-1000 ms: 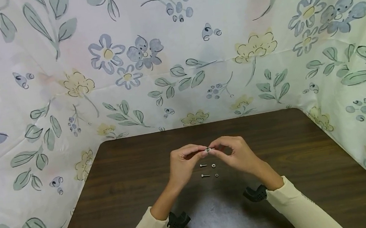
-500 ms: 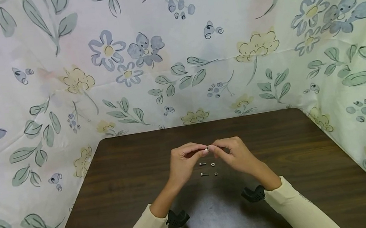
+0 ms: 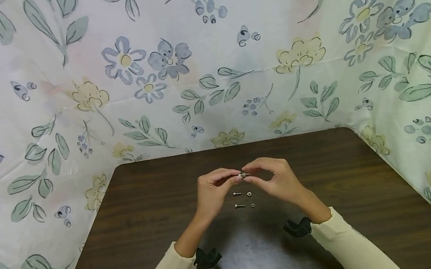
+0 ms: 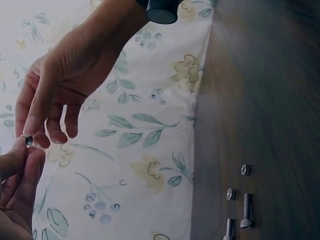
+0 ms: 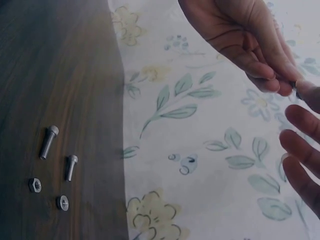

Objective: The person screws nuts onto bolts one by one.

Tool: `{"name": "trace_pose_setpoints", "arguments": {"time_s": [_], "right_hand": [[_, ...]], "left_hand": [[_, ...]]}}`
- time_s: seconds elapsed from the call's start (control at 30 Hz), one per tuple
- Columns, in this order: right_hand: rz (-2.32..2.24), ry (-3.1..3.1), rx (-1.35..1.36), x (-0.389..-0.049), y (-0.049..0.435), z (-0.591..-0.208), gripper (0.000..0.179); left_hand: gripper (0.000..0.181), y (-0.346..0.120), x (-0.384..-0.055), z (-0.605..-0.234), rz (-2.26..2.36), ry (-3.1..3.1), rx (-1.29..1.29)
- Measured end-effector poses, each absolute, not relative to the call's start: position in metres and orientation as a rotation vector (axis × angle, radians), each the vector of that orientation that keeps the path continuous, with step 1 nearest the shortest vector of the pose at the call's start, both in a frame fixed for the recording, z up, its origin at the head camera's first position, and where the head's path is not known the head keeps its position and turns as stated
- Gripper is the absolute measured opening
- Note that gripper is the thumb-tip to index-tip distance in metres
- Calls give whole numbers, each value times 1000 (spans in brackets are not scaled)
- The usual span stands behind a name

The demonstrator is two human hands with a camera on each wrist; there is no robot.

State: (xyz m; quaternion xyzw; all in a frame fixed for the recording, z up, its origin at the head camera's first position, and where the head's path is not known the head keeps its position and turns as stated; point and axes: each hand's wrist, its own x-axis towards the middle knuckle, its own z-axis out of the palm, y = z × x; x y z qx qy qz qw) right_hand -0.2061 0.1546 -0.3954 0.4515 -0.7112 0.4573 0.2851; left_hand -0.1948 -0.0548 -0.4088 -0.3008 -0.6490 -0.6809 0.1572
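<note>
One floral cloth (image 3: 206, 55) hangs behind a dark brown table (image 3: 159, 198), and above the table the left hand (image 3: 213, 192) and right hand (image 3: 278, 181) meet, thumb and fingertips of each pinching the same small metal fastener (image 3: 243, 174). It lies directly between the two grips, its long axis running roughly left to right, in line from one hand to the other; both touch it, so neither is nearer. Its finer form is mostly hidden by the fingertips. Nearer the person, on the tabletop, lie a longer bolt (image 5: 48, 143) and a shorter bolt (image 5: 71, 168), heads to the left, with a flanged nut (image 5: 62, 203) just right of the shorter and a hex nut (image 5: 35, 185) right of the longer. No brand, label or writing can be read.
</note>
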Motion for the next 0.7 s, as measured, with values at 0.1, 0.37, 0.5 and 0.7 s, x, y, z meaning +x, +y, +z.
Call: {"name": "trace_pose_setpoints", "arguments": {"time_s": [0.1, 0.37, 0.5, 0.7], "right_hand": [[1226, -1898, 1217, -206, 154, -395, 35], [1220, -1965, 1186, -205, 155, -395, 25], [1221, -2001, 1166, -205, 154, -394, 20], [1234, -2027, 1148, -205, 154, -395, 6]], "left_hand": [[11, -54, -194, -409, -1953, -1853, -870], [11, -53, -194, -410, -1958, -1841, -867], [10, -53, -194, -409, -1939, -1840, -871], [9, -52, -194, -410, -1929, -1838, -877]]}}
